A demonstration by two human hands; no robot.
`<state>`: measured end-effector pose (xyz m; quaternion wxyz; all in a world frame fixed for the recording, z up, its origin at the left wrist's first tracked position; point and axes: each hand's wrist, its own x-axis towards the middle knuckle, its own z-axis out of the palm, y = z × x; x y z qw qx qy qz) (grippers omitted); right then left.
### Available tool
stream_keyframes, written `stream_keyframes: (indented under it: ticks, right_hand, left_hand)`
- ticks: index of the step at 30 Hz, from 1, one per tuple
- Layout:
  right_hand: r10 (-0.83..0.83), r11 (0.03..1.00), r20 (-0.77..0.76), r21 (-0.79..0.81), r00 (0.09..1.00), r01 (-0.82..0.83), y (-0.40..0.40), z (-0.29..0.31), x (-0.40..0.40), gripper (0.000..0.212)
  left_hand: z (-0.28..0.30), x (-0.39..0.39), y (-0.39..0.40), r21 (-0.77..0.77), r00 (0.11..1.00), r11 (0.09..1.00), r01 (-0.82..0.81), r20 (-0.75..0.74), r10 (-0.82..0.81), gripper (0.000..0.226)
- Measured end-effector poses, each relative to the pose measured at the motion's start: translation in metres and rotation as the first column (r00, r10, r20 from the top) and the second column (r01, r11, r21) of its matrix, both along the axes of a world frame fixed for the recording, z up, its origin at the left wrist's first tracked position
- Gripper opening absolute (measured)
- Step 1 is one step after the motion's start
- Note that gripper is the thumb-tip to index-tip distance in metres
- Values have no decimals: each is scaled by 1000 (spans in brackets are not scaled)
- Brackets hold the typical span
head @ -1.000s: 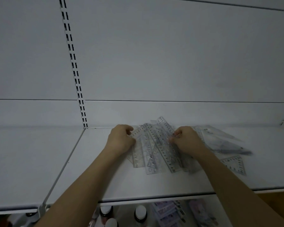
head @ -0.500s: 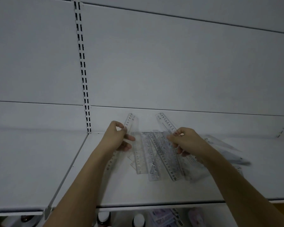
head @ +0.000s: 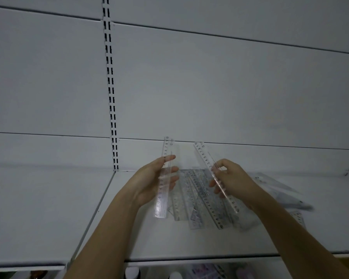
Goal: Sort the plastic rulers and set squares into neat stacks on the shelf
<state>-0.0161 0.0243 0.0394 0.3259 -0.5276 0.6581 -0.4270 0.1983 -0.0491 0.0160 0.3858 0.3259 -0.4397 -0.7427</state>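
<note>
Left hand [head: 155, 182] gripped one ruler [head: 164, 178], right hand [head: 230, 178] another [head: 216, 176], both raised above jumbled pile [head: 197, 198] on shelf [head: 129, 228]; no neat stacks yet.

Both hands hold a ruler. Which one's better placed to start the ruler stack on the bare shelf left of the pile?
Left, probably. The left hand and its ruler sit beside that bare shelf; the right hand would have to cross the pile.

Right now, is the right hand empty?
No, the right hand holds a clear ruler tilted above the pile of rulers on the shelf.
</note>
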Motion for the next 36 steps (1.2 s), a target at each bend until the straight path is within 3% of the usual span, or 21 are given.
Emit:
stream_keyframes:
  ticks: [3,8,11,13,16,19,23,27,30,33,35,36]
  right_hand:
    - [-53,999,-5,0,999,53,-1,0,-1,16]
    - [-50,998,-123,-43,991,45,5,-2,-1,18]
    - [-43,997,-184,-72,982,30,8,-4,-2,20]
    - [-36,996,-227,-93,973,15,10,-6,-2,24]
    - [-52,995,-288,-102,956,24,13,-9,-6,37]
    - [-63,993,-320,-114,945,28,20,-8,-9,32]
    - [-29,982,-327,-185,945,-34,36,-2,-15,26]
    - [6,970,-330,-227,944,-86,42,-4,-11,23]
    - [64,965,-235,-234,970,-121,45,-7,8,25]
    - [206,963,69,-191,976,-189,54,-10,39,22]
    - [239,967,276,-152,931,-203,58,-11,61,13]
    - [243,969,361,-132,900,-209,60,-9,72,11]
  left_hand:
    - [-1,-2,2,-27,998,999,-40,53,41,32]
    - [-3,-4,-2,39,997,998,-53,-46,55,28]
    - [-4,-6,5,-113,987,991,-75,130,89,27]
    - [-3,-7,10,-227,953,961,-155,221,206,27]
    - [1,-6,12,-467,837,857,-220,360,411,27]
    - [5,0,24,-711,609,703,1,558,564,38]
    - [2,14,59,-674,463,710,203,705,537,45]
    - [-6,42,89,-663,373,734,149,725,579,39]
    - [-6,66,115,-676,272,730,103,725,633,33]
    - [-4,87,139,-678,190,733,53,727,660,31]
    - [-4,99,150,-678,212,735,-7,718,663,29]
    - [-3,104,154,-665,286,744,-62,702,652,29]
